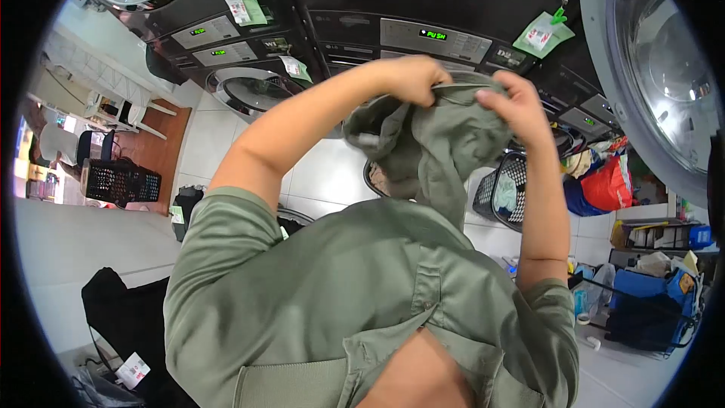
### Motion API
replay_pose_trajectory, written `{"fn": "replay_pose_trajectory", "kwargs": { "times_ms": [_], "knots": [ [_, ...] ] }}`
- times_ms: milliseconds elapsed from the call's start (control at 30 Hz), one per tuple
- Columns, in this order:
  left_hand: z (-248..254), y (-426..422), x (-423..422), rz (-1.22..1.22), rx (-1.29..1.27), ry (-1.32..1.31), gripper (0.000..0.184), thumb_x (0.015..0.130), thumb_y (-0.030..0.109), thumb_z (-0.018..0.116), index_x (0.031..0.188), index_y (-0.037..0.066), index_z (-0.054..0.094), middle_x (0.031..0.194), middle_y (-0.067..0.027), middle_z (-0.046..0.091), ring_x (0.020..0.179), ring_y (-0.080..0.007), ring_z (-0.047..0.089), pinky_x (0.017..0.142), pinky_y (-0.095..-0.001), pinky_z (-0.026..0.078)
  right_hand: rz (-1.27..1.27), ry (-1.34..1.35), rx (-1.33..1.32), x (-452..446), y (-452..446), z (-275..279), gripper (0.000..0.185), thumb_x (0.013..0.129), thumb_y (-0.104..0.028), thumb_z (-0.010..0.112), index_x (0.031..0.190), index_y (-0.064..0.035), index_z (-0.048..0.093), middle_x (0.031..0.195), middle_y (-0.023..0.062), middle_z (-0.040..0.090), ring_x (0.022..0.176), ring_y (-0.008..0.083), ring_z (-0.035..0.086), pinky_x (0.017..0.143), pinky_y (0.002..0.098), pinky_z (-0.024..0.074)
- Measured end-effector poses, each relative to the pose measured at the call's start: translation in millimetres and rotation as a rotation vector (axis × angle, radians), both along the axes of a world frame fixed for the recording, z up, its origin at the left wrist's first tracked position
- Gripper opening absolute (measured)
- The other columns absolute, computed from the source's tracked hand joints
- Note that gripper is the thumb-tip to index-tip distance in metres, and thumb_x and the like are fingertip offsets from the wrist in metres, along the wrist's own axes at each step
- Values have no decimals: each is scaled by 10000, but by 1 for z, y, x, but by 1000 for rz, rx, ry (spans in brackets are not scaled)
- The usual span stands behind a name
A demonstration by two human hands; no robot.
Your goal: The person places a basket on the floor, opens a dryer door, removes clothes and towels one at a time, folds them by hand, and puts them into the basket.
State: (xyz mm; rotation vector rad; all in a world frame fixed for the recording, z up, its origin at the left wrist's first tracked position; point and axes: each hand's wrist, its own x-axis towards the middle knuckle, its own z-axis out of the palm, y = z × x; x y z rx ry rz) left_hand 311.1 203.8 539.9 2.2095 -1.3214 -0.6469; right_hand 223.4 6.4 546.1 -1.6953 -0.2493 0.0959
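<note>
An olive-green cloth garment [445,136] hangs bunched in front of my chest, its folds draping down; its exact kind is hard to make out. At its upper left edge, my left hand [415,79] is closed on the fabric. My right hand [521,109] pinches the upper right edge between thumb and fingers, slightly blurred. Between the two hands the garment's top edge is stretched. Behind it, a dark machine's panel [436,36] shows green lit letters reading "PUSH".
An open round machine door [664,68] stands at the upper right. Below it are a black laundry basket [487,196] and a red bag [608,185]. Green slips [544,34] are clipped to the machines. Another basket [121,181] sits far left, near a blue bag [649,295] opposite.
</note>
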Motion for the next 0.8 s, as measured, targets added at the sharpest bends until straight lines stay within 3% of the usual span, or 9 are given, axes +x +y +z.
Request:
{"fn": "replay_pose_trajectory", "kwargs": {
  "times_ms": [67, 133, 167, 267, 400, 533, 567, 667, 800],
  "knots": [
    [-54, 15, -4, 66, -20, 90, 289, 600, 149, 609, 867, 38, 600, 744, -126, 613, 672, -212, 592, 630, -322, 457, 25, -15, -103, -6, -14, 9, 132, 750, -87, 617, 675, -46, 517, 671, -64, 502, 632, 8, 417, 555, 173, 353],
    [-98, 41, 8, -52, 302, -428, 292, 601, 199, 622, 850, 48, 614, 766, -122, 622, 708, -272, 602, 663, -341, 460, 44, 8, -292, -13, -36, 17, 170, 674, -118, 660, 690, -28, 518, 649, -13, 546, 605, 89, 505, 562, 229, 394],
    [-108, 54, 19, 61, 282, -293, 315, 576, 238, 634, 841, 68, 627, 762, -119, 620, 735, -275, 594, 744, -372, 419, 40, 18, -291, -21, -43, 19, 170, 674, -118, 660, 690, -28, 518, 649, -13, 546, 605, 89, 505, 562, 229, 394],
    [-61, 84, 42, 195, 151, -382, 257, 573, 230, 622, 794, 101, 650, 781, -87, 621, 792, -256, 577, 917, -450, 300, 74, -102, -1210, -32, -70, 20, 345, 508, -186, 677, 811, -58, 571, 752, 140, 587, 773, 344, 550, 668, 389, 438],
    [-7, 106, 30, 295, 150, -854, 155, 588, 168, 616, 724, 100, 644, 830, -13, 601, 913, -209, 526, 966, -509, 249, -225, -196, -1475, -38, -132, -16, 247, 583, -99, 580, 827, -78, 601, 777, 129, 600, 781, 330, 561, 694, 380, 445],
    [-7, 145, 9, 352, 31, -658, 204, 527, 187, 699, 646, 58, 596, 702, -56, 544, 823, -245, 538, 966, -511, 240, -233, -243, -1082, -81, -139, -15, 242, 544, -73, 587, 771, 6, 558, 758, 153, 558, 758, 318, 548, 635, 362, 429],
    [2, 156, 1, 276, 13, -516, 204, 517, 153, 689, 652, 46, 580, 668, -59, 525, 740, -220, 548, 884, -414, 353, -129, -79, -982, -96, -137, -5, 258, 511, -83, 613, 738, 11, 535, 710, 139, 529, 718, 295, 541, 632, 329, 424],
    [13, 194, 8, 188, -339, 364, 180, 543, 73, 658, 650, 47, 515, 664, 26, 500, 651, -96, 503, 600, -240, 414, 312, 241, -389, -106, -158, 24, 256, 535, -77, 653, 755, 32, 583, 749, 63, 571, 725, 190, 553, 654, 294, 414],
    [-8, 135, 34, 822, -699, 785, 282, 682, 51, 570, 952, 47, 492, 834, -17, 552, 724, -112, 540, 688, -265, 466, -516, 452, 316, -59, -146, -16, 549, 599, -72, 619, 1129, -4, 492, 959, 83, 589, 848, 192, 573, 788, 311, 445]
  ]
}}
